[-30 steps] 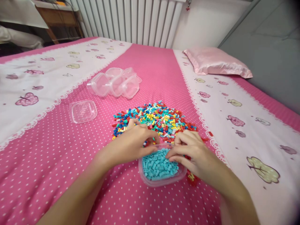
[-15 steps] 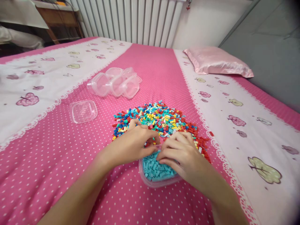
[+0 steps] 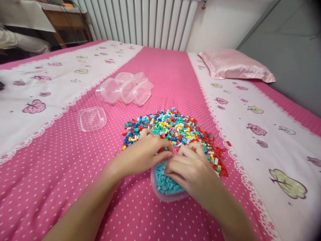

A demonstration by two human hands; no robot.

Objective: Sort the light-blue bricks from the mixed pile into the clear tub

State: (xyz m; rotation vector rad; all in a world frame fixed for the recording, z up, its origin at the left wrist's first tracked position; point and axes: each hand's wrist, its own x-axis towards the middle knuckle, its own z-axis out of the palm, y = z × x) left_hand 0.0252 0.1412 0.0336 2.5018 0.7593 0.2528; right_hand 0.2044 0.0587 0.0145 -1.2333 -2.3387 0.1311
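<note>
Small turquoise plastic bricks (image 3: pixel 165 183) lay in a clear, rounded-square plastic container (image 3: pixel 160 196) on the pink dotted bedspread (image 3: pixel 132 207). Beyond it spread a mixed heap of multicoloured plastic bricks (image 3: pixel 173 125); far left were a clear flat plastic lid (image 3: pixel 92 119) and a cluster of clear plastic tubs (image 3: pixel 125 89). The right hand (image 3: pixel 189 169) blocked the container's right side, its fingers bunched over the turquoise bricks. The left hand (image 3: pixel 150 150) curled at the container's far-left edge. Whether either pinched a brick could not be told.
</note>
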